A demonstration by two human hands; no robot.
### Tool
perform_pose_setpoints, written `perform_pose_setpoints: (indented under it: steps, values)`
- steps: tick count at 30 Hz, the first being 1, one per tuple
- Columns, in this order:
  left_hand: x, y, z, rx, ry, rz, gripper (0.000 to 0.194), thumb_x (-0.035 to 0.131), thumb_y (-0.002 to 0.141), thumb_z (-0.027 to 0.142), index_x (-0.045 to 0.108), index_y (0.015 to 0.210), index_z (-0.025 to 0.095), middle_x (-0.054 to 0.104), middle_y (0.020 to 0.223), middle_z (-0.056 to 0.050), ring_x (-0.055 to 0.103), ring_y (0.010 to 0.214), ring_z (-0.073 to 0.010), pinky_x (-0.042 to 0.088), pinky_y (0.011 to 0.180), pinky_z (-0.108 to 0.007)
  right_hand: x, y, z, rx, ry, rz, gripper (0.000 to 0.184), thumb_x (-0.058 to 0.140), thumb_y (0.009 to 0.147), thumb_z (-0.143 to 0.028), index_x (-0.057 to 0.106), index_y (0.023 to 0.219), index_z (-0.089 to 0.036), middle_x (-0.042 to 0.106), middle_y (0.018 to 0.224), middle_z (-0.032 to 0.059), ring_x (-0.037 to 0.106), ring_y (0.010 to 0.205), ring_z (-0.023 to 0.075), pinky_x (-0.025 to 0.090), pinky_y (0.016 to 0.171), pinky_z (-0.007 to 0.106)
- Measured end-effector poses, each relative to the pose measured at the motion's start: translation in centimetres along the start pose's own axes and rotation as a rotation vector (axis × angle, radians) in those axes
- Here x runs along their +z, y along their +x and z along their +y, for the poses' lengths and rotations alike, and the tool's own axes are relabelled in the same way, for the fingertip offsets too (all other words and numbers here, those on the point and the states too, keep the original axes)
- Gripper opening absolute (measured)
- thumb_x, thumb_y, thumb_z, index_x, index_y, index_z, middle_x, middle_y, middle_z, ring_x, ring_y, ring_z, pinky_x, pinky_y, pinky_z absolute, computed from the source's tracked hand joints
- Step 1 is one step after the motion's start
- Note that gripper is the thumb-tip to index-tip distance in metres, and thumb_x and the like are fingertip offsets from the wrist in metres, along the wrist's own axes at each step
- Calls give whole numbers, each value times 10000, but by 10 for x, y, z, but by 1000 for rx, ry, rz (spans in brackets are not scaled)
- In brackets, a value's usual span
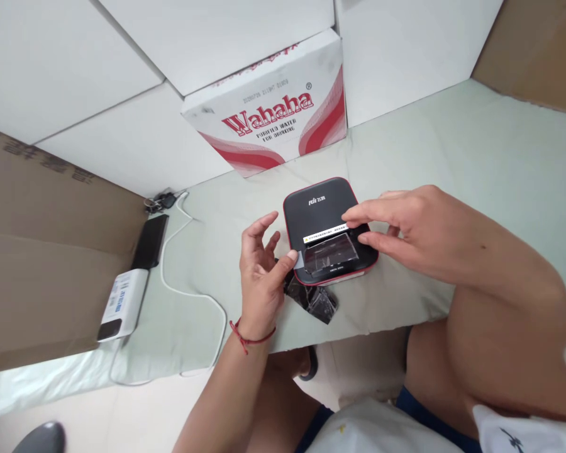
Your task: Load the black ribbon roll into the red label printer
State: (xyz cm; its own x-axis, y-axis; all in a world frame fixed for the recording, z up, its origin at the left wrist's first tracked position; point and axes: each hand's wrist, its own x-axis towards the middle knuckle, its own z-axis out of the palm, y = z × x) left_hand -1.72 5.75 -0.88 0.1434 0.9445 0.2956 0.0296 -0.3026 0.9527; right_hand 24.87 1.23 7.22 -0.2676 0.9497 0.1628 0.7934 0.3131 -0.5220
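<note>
On the green cloth lies a boxy black device (327,195) with a red edge and "FEIE" lettering on its lid, probably a small printer. A white warning strip (323,234) crosses it. Below the strip is a dark panel covered by creased clear film (331,253). My left hand (263,267) is open at the device's left side, thumb at a pale tab (299,260), other fingers spread apart. My right hand (396,226) reaches in from the right, index fingertip at the strip's right end and thumb a little below, with a gap between them. Crumpled black plastic (321,303) lies partly under the device.
A Wahaha water carton (268,119) stands behind, against white boxes (255,38). At left a white cable (188,292) runs past a white box-shaped device (123,302), a black flat object (149,241) and keys (163,201). Brown cardboard (51,251) walls the left side.
</note>
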Motion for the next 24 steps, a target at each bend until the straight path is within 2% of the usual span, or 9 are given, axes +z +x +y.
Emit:
perform_pose_setpoints:
  steps: [3,6,9,11,15,20,24]
  values:
    - [-3,4,1,-93,2,-92,625,876,854,497,594,1399,380,514,1647,-62,402,1622,-305,455,1268,-478,-2,-5,-1,-62,-6,0,264,633,924,-177,759,1145,-248,754,990,42,668,816,224,435,700,332]
    - [-7,7,6,-133,29,-196,746,851,882,542,489,1527,447,397,1746,-64,294,1677,-314,468,1263,-500,-3,-11,-7,-53,-22,-5,315,650,912,-165,724,1205,-251,690,941,24,591,694,176,401,643,315]
    - [-14,10,9,-114,120,-248,856,845,872,594,405,1601,501,304,1803,-55,241,1694,-334,487,1244,-523,-3,-13,-14,-54,20,-39,323,633,922,-140,706,1212,-264,664,835,-14,547,624,148,365,605,299]
    - [-19,11,8,-97,178,-261,897,832,873,625,360,1629,522,258,1823,-55,221,1697,-352,477,1243,-563,-2,-12,-17,-74,48,-61,306,618,930,-117,708,1183,-265,672,798,-25,574,648,151,365,614,297]
    - [-25,10,2,-91,252,-288,911,787,913,629,279,1664,541,173,1848,-43,159,1706,-365,413,1265,-638,1,-8,-24,-106,78,-100,244,587,972,-126,732,1117,-258,749,904,0,648,744,164,390,660,304]
    - [-24,5,0,-152,267,-285,896,766,933,622,264,1670,529,102,1860,-11,41,1722,-341,227,1321,-708,5,-4,-34,-118,46,-71,284,591,932,-60,769,1056,-244,775,913,16,669,749,167,403,658,299]
    - [-21,0,1,-173,296,-230,847,765,937,606,337,1651,448,188,1842,-53,117,1720,-336,201,1345,-687,7,0,-37,-103,19,-57,255,613,942,-99,800,1020,-254,790,863,13,680,731,176,426,649,296]
